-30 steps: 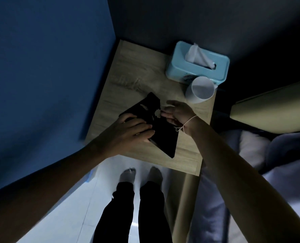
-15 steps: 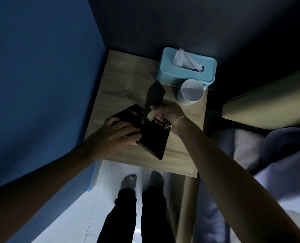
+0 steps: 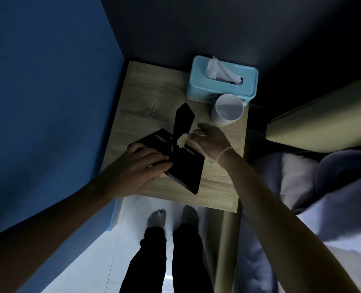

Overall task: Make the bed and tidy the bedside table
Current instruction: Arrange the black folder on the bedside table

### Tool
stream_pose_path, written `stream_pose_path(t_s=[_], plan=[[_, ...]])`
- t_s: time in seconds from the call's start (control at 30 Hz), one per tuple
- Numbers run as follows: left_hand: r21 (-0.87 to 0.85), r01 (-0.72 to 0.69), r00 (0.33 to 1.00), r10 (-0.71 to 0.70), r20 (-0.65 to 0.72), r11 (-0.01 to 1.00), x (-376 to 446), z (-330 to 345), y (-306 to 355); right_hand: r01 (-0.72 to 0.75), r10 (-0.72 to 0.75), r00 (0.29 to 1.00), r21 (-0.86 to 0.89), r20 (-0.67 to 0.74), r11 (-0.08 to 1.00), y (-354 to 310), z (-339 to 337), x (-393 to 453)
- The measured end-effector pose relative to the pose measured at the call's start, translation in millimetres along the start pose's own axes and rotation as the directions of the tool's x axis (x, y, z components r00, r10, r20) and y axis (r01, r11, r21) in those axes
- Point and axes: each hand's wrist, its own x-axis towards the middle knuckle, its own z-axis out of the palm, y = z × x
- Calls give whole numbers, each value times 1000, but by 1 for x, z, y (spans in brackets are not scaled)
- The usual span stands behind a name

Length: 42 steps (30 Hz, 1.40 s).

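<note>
Bedside worktop [image 3: 154,89], seen from the head camera, carries a flat black thing, perhaps a book or a case [image 3: 183,170], near its front half. One second ago its black flap lay flat; now the flap [image 3: 182,119] stands up, lifted by the right hand [image 3: 211,140], whose grip pinches the flap edge with a small pale scrap [image 3: 182,142]. The left hand [image 3: 141,166] presses flat on the black thing, grip open, fingers spread. I judge the tidying is only beginning. The blue tissue box [image 3: 221,85] and white cup [image 3: 228,109] stand at the back, touching. The room is dark: what the black thing is, I cannot tell. The bed [image 3: 323,187] is cut off at right.
</note>
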Motion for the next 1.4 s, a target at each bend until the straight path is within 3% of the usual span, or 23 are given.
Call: stream_pose_path(t_s=[0.13,0.2,0.33,0.5,0.63,0.8,0.97,1.17,1.27,1.33,1.4], plan=[[-49,53,990,-59,-131,997,17,-1,2,245,-231,966,136,-112,960,-11,-25,-61],[-58,116,981,-123,-148,992,31,-1,4,311,-299,946,95,-125,946,-11,-30,-88],[-95,263,953,-274,-129,960,69,-13,4,301,-263,931,126,-254,945,-6,-32,-96],[-121,365,906,-382,-182,923,110,-18,-9,404,-377,821,-31,-429,914,-2,-34,-60],[-131,511,822,-528,-214,849,109,-18,-26,396,-331,790,16,-516,918,-10,-39,-29],[-22,522,845,-521,-120,852,98,-7,-39,399,-300,781,69,-548,914,-19,-43,-5],[38,514,858,-514,-27,857,103,3,-45,402,-461,689,-236,-558,885,-19,-33,1],[36,507,862,-506,-25,861,110,7,-52,436,-543,634,-326,-550,839,-16,-27,4],[4,512,857,-510,-65,859,108,10,-54,451,-530,649,-285,-545,846,-10,-29,10],[-95,581,801,-589,-106,808,100,14,-50,454,-488,656,-215,-576,865,1,-28,10],[-244,690,685,-724,-85,681,88,24,-44,438,-442,638,-175,-630,882,21,-21,4]])
